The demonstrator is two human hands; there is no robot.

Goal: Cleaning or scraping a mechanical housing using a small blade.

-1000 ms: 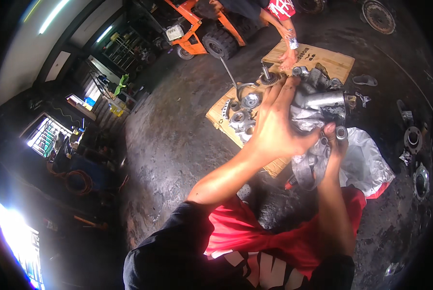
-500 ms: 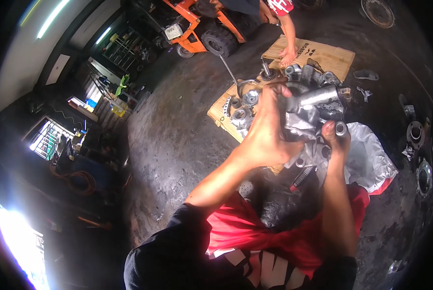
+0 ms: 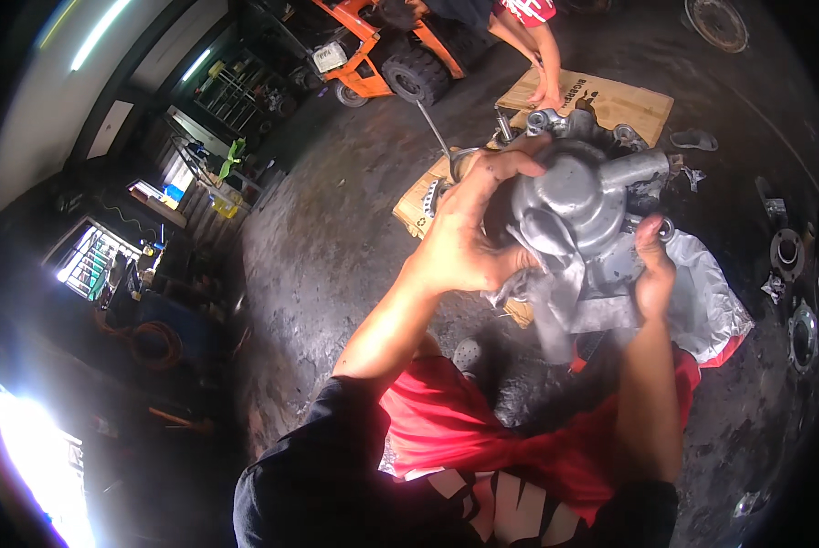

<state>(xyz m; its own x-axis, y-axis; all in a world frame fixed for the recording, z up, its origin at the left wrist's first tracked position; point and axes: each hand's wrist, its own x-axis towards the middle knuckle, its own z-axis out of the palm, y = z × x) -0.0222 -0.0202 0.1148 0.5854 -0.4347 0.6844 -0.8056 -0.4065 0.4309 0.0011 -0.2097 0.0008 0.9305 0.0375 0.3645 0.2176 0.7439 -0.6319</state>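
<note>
The round grey metal casing (image 3: 575, 190) has tipped dome-up. My left hand (image 3: 471, 219) and right hand (image 3: 654, 279) grip it. I'm probably turning it; next needs care.

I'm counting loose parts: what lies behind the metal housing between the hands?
Past the housing, cardboard shows, with a curved toothed part toward its left end and part of a metal shaft. What lies directly behind the housing and the left hand is covered.
</note>
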